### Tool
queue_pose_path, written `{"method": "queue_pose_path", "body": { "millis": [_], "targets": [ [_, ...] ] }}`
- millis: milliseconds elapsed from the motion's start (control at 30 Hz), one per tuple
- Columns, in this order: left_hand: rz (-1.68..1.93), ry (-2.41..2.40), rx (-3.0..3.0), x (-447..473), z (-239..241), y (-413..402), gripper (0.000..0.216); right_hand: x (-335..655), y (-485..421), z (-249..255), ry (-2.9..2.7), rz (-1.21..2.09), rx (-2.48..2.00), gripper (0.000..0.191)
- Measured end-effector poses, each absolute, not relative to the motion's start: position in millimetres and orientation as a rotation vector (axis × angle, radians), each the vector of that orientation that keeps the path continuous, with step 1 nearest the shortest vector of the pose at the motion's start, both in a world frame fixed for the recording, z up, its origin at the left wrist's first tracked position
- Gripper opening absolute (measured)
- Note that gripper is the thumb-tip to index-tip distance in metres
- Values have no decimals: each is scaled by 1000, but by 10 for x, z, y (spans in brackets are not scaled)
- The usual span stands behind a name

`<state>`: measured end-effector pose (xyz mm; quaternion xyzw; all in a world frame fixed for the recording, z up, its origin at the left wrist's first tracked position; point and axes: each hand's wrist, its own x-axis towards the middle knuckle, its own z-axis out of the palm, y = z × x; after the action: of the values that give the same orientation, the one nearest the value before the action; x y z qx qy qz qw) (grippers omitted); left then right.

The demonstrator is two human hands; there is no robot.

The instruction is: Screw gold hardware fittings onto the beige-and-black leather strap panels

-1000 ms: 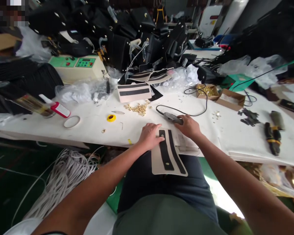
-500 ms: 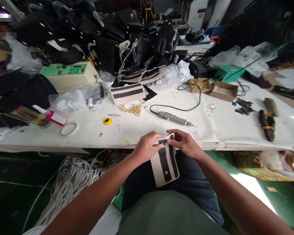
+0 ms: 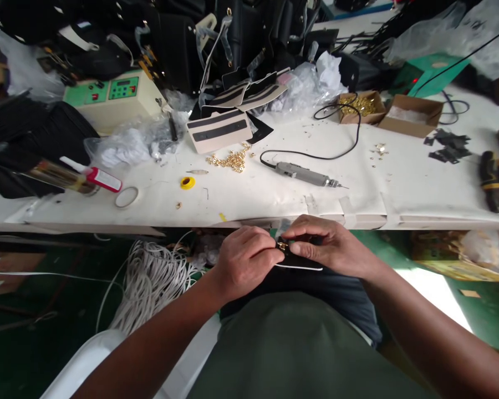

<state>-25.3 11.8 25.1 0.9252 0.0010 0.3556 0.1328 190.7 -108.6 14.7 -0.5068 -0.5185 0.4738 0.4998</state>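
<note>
Just off the table's front edge, above my lap, both hands hold a bag panel (image 3: 301, 262) with its black face up and a pale edge toward me. My left hand (image 3: 247, 257) is closed on its left side, fingers curled. My right hand (image 3: 326, 244) pinches at the panel's far part, thumb and fingertips beside a small gold metal fitting (image 3: 282, 245). A bit of clear plastic film (image 3: 283, 226) sticks up behind the fitting. Much of the panel is hidden by my fingers.
On the white table (image 3: 249, 202) lie a grey corded screwdriver (image 3: 305, 174), gold fittings (image 3: 235, 159), a yellow tape roll (image 3: 187, 183), a red-labelled bottle (image 3: 103, 179) and pliers (image 3: 497, 183). Beige panels (image 3: 220, 130), cardboard boxes (image 3: 411, 115) and a control box (image 3: 108, 102) stand farther back.
The panel has been turned over, from its beige side with dark strips to its black side with the gold fitting. My hands have drawn in around the fitting. The view has tilted down.
</note>
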Motion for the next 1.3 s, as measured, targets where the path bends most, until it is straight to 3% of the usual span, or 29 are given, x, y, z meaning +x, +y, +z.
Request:
{"method": "queue_pose_path", "body": {
  "millis": [100, 300, 433, 600, 1033, 1300],
  "targets": [
    [1043, -26, 2731, -252, 285, 78, 15, 1865, -1072, 236, -1431, 1098, -1243, 26],
    [969, -154, 2811, -292, 327, -1, 13, 1956, -1103, 343, -1680, 1310, -1190, 32],
    [954, -194, 2808, -290, 349, -38, 13, 1962, -1089, 315, -1455, 1483, -1190, 25],
    [929, -174, 2814, -286, 339, -50, 12, 1947, -1084, 263, -1129, 1662, -1160, 34],
    [910, 158, 2322, -325, 226, -8, 31, 1860, -1146, 272, -1223, 1396, -1210, 34],
    [871, 70, 2323, -378, 258, -69, 17, 1842, -1189, 306, -1353, 1217, -1298, 34]
  ]
}}
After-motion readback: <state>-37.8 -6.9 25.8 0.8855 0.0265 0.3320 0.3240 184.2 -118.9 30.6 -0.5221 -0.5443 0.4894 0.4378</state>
